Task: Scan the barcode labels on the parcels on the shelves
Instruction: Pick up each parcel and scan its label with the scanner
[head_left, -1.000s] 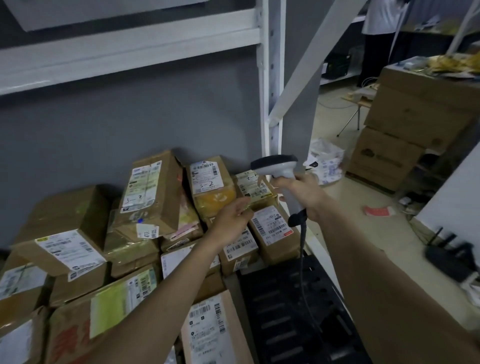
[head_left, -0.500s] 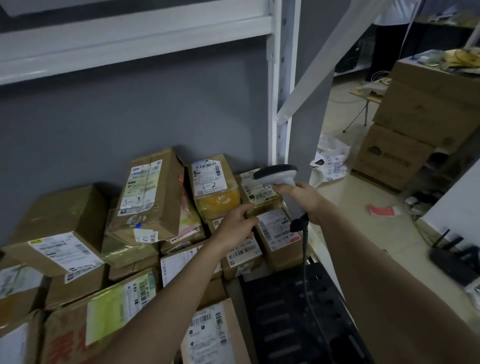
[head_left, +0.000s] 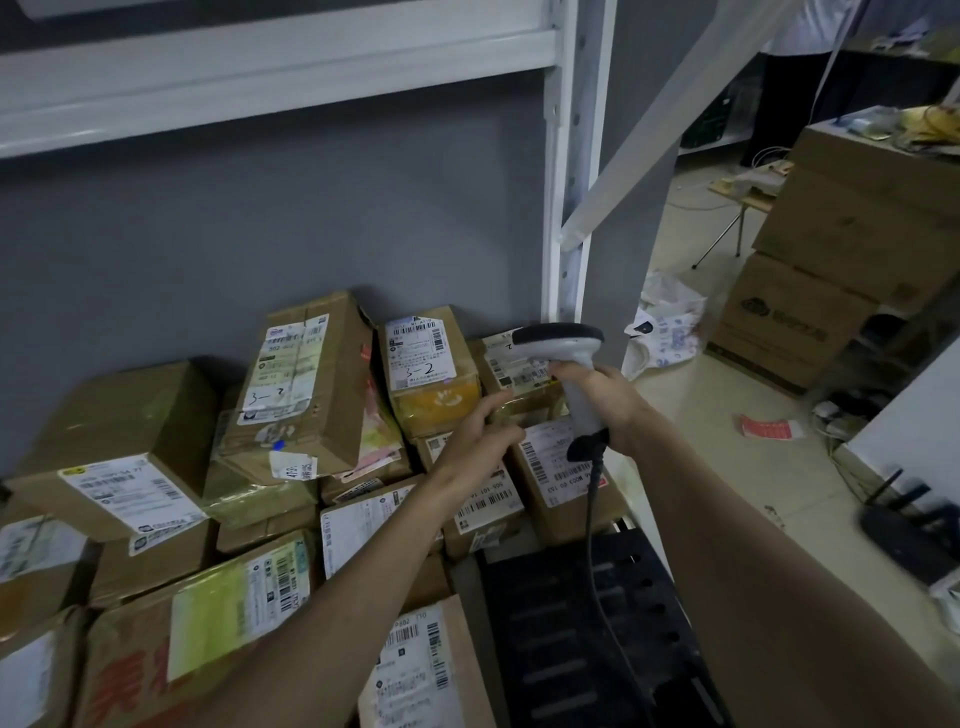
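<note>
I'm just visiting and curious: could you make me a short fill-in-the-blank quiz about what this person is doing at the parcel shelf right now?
1. The right hand grips a white barcode ____ by its handle.
2. The left hand reaches toward the parcels and holds ____.
3. A black ____ hangs from the base of the handle down over the black tray.
4. The parcel with the orange front has "____" handwritten on its label.

Missing words: scanner; nothing; cable; 3-2
</note>
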